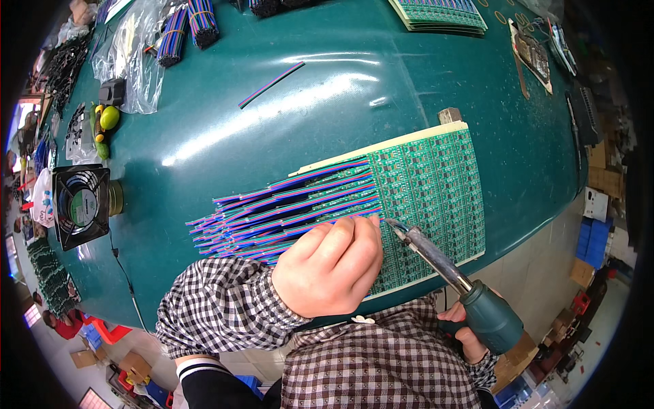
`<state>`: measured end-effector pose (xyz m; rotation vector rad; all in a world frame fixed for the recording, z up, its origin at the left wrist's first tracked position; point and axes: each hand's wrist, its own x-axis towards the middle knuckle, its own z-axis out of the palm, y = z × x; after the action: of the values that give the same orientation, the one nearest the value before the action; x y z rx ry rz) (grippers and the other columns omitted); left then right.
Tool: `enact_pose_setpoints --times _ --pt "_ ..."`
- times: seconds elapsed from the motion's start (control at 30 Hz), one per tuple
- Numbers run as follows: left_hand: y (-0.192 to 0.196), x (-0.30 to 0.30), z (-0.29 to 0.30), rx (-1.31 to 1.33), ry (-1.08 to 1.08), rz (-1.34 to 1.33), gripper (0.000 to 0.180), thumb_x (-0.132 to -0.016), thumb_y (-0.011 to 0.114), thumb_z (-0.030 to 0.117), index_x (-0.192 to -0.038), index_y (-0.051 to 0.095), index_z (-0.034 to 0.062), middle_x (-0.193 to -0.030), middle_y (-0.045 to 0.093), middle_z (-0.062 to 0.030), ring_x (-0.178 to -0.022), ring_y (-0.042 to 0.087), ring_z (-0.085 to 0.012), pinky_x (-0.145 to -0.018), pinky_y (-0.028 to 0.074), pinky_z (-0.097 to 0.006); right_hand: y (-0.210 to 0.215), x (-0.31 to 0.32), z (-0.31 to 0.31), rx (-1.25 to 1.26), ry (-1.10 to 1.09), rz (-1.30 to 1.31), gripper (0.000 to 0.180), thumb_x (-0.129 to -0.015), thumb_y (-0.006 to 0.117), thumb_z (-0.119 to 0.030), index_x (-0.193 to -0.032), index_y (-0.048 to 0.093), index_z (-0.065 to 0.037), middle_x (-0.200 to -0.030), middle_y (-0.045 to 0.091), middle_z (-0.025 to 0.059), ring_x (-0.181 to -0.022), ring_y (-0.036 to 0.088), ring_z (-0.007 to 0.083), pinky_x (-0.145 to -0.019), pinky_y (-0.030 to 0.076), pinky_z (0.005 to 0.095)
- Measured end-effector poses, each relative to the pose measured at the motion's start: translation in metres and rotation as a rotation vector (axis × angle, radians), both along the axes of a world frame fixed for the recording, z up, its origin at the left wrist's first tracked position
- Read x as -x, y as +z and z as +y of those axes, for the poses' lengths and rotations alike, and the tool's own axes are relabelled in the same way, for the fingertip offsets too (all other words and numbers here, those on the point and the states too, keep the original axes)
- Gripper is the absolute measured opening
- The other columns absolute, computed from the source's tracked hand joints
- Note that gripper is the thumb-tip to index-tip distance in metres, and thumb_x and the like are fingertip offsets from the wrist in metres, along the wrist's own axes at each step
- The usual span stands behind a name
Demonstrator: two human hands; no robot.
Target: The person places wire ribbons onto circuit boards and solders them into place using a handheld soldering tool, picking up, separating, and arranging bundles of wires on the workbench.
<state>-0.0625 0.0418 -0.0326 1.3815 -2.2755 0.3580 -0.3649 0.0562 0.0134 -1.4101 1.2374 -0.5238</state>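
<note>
A green circuit board panel (436, 198) lies on the table, with rows of small components. Several strips of striped flat ribbon wire (272, 204) fan out leftward from it. My left hand (330, 266) rests over the lower strips, fingertips pinched on the end of one ribbon wire at the board. Gripped in my right hand (470, 341) at the lower right is a soldering iron (492, 317) with a dark green handle. Its metal barrel slants up and left, and its tip comes close to my left fingertips. Whether the tip touches the wire I cannot tell.
One loose wire strip (272, 84) lies farther back. A black fan (82, 206) stands at left, with fruit (109, 117) behind it. Bundled wires (202, 24) and a plastic bag (133, 61) sit far left; stacked boards (443, 15) are at the back. A metal block (449, 116) touches the panel's far edge.
</note>
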Motion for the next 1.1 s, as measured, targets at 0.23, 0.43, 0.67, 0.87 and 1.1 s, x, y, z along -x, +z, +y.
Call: enact_pose_setpoints --times 0.23,0.43,0.67,0.87,1.1 --pt "-0.003 0.002 0.0 0.007 -0.005 0.003 0.023 -0.075 0.07 0.009 -0.095 0.073 -0.0027 -0.094 0.064 -0.008 -0.086 0.063 -0.0187 -0.07 0.052 -0.027 -0.002 0.002 0.005 -0.01 -0.032 0.009 0.043 -0.081 0.085 -0.044 -0.091 0.074 -0.004 -0.084 0.075 0.0052 -0.077 0.072 0.0213 -0.076 0.056 0.0367" --pt "0.002 0.0 0.001 -0.015 -0.001 0.007 0.023 -0.076 0.07 0.009 -0.095 0.073 -0.0028 -0.095 0.064 -0.0082 -0.087 0.063 -0.0188 -0.07 0.052 -0.027 -0.007 0.024 0.014 -0.159 -0.003 0.002 0.055 -0.081 0.085 -0.044 -0.1 0.056 0.0 -0.09 0.057 0.0105 -0.087 0.062 0.0234 -0.088 0.059 0.0449" --pt "-0.001 0.001 0.0 -0.001 -0.004 0.009 0.021 -0.076 0.071 0.009 -0.094 0.073 -0.0023 -0.094 0.064 -0.0082 -0.086 0.064 -0.019 -0.07 0.052 -0.027 -0.002 0.002 0.001 0.035 0.02 0.051 0.043 -0.082 0.082 -0.049 -0.094 0.076 -0.008 -0.083 0.075 0.0031 -0.077 0.071 0.0215 -0.073 0.055 0.037" --pt "0.0 0.002 0.0 0.009 -0.002 -0.001 0.021 -0.076 0.071 0.009 -0.094 0.073 -0.0022 -0.094 0.064 -0.0082 -0.087 0.064 -0.019 -0.07 0.052 -0.027 -0.001 0.0 -0.001 0.049 0.027 0.032 0.04 -0.084 0.081 -0.046 -0.093 0.076 -0.007 -0.083 0.075 0.0037 -0.077 0.071 0.0224 -0.073 0.055 0.0372" --pt "0.0 0.002 0.003 -0.008 0.003 0.028 0.025 -0.071 0.072 0.007 -0.094 0.074 -0.002 -0.095 0.065 -0.0078 -0.085 0.064 -0.0184 -0.068 0.052 -0.027 -0.009 0.02 0.014 -0.122 0.059 0.053 0.056 -0.081 0.084 -0.045 -0.099 0.057 -0.001 -0.09 0.058 0.01 -0.087 0.062 0.0237 -0.087 0.058 0.0443"
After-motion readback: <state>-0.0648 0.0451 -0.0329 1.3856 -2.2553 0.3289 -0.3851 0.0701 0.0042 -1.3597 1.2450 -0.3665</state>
